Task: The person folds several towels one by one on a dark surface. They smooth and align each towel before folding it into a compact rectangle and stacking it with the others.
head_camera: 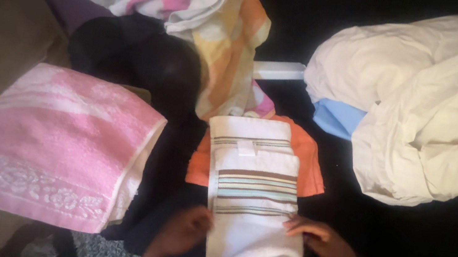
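A white towel with brown and teal stripes lies folded in a long narrow strip in front of me. My left hand grips its near left edge. Resting on its near right edge is my right hand, fingers curled onto the cloth. Under the towel's far half lies a folded orange cloth. A folded pink towel with a flowered border lies to the left, apart from both hands.
A crumpled cream sheet over a blue cloth fills the right. A pastel striped towel is heaped at the back, beside a dark garment. A grey shaggy rug shows at the bottom edge.
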